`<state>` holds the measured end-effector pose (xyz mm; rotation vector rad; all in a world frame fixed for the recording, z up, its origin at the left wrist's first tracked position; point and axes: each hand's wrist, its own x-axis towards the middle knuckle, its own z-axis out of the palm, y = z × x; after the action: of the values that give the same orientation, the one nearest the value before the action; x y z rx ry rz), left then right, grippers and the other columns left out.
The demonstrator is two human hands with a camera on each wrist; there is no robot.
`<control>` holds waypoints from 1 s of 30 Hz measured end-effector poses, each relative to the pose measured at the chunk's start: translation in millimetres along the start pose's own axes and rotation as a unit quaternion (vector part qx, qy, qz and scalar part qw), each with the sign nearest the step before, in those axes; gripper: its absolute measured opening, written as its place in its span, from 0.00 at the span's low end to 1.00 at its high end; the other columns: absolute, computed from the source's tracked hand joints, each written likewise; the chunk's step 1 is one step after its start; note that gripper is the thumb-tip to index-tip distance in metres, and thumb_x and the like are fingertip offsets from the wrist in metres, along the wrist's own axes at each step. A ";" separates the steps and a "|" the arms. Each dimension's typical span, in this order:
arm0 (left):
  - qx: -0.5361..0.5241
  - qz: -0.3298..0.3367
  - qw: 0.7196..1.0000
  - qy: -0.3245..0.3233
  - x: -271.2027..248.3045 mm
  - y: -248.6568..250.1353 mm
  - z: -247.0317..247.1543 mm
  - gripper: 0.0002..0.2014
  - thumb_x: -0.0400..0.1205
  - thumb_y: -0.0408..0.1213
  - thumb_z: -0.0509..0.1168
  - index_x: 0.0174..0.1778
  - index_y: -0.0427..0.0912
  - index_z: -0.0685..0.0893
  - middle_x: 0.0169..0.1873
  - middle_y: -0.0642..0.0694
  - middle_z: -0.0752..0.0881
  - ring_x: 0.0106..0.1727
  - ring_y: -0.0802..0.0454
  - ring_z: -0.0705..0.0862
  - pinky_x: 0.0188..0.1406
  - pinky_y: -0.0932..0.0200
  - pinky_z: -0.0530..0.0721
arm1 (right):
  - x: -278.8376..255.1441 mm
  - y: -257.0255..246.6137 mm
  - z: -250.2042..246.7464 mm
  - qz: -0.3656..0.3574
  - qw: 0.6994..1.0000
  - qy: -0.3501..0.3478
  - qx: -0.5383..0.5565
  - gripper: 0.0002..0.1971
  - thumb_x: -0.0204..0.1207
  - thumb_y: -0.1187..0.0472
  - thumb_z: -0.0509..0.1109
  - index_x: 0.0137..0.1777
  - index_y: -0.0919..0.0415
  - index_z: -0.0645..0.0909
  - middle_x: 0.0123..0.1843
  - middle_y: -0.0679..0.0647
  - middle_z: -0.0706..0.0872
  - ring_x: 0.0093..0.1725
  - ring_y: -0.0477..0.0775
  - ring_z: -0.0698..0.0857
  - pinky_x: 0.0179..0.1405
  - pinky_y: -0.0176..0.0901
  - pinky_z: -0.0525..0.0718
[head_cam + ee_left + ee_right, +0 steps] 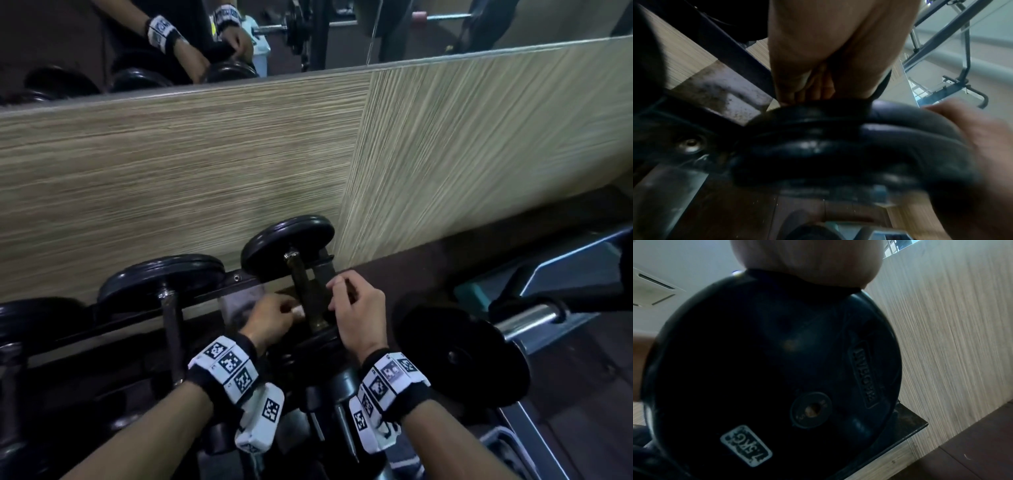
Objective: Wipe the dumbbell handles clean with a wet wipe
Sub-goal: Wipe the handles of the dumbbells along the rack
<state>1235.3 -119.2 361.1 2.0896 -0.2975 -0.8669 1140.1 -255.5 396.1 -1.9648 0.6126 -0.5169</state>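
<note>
The dumbbell handle (pixel 306 291) is a dark, brownish bar between two round black weight plates (pixel 287 241). It sits on a black rack (pixel 205 301) by the wood wall (pixel 171 171), with more dumbbells to its left.

The left hand (pixel 270 320) is just left of the bar, fingers curled, pinching a small white wet wipe (pixel 298 311). The right hand (pixel 356 310) is on the other side of the bar, fingers bent; I cannot tell if it holds anything.

I think the wiping of this bar is about to start. Next, the wipe needs to wrap round the bar and rub along it.
</note>
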 end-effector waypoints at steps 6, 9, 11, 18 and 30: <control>-0.128 -0.039 0.991 0.004 0.3 5.3 -4.6 0.09 0.81 0.25 0.69 0.39 0.42 0.90 0.35 0.45 0.90 0.36 0.52 0.84 0.35 0.65 0.81 | -1.4 -2.2 0.2 0.031 1.000 0.000 -0.005 0.11 0.81 0.57 0.65 0.38 0.51 0.83 0.27 0.50 0.84 0.29 0.51 0.84 0.38 0.54 0.85; -0.242 -0.036 0.965 0.096 18.8 17.6 -12.7 0.14 0.80 0.17 0.64 0.38 0.40 0.88 0.26 0.51 0.87 0.31 0.56 0.82 0.32 0.68 0.80 | -1.1 -3.5 0.5 0.036 0.999 0.003 -0.006 0.11 0.81 0.60 0.66 0.37 0.50 0.83 0.27 0.48 0.85 0.28 0.50 0.83 0.37 0.53 0.85; -0.248 -0.026 0.957 0.145 27.7 22.2 -13.7 0.12 0.81 0.17 0.62 0.46 0.34 0.88 0.30 0.50 0.85 0.32 0.58 0.82 0.29 0.73 0.78 | -1.6 -3.2 0.9 0.035 0.999 0.001 -0.005 0.11 0.81 0.59 0.66 0.37 0.50 0.83 0.26 0.48 0.85 0.28 0.49 0.83 0.37 0.53 0.85; -0.141 -0.021 0.990 -0.001 2.1 -1.4 6.3 0.09 0.83 0.26 0.68 0.39 0.41 0.88 0.35 0.48 0.88 0.38 0.54 0.84 0.37 0.64 0.81 | -1.4 -1.2 0.5 0.025 1.000 0.003 -0.001 0.10 0.80 0.54 0.64 0.38 0.51 0.83 0.26 0.49 0.84 0.27 0.47 0.82 0.35 0.53 0.84; -0.319 -0.067 0.941 0.091 44.0 17.0 -16.3 0.14 0.82 0.19 0.64 0.37 0.41 0.85 0.25 0.53 0.86 0.31 0.55 0.83 0.25 0.71 0.80 | -1.9 -2.0 0.6 0.028 1.000 -0.004 -0.004 0.11 0.82 0.58 0.65 0.38 0.48 0.83 0.25 0.47 0.84 0.28 0.47 0.83 0.37 0.50 0.85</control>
<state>1280.2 -141.1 360.1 1.5697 0.2098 -0.7166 1139.4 -253.2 397.5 -1.9514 0.6647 -0.4727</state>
